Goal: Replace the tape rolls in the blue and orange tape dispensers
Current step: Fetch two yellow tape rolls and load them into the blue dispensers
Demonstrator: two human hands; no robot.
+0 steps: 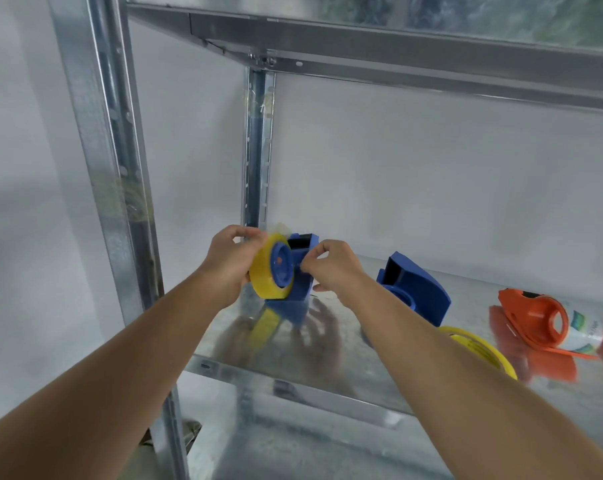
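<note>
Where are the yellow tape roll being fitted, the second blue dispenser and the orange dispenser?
yellow tape roll (262,276), head view, outer band.
second blue dispenser (421,289), head view, side wall.
orange dispenser (532,315), head view, side plate.

Soft, even, fairly bright light with no hard shadows, hazy low-contrast look overall, glossy metal shelf (379,355) mirroring hands and colours — smeared reflections, wide-angle bending of the uprights (120,202) at the left edge, slight blur towards the corners — upper right mottled and unclear

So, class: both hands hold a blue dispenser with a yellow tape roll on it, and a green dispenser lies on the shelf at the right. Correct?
Not quite. The head view shows the dispenser at the right is orange, not green. The left hand and right hand do hold the blue dispenser with its yellow tape roll.
</note>
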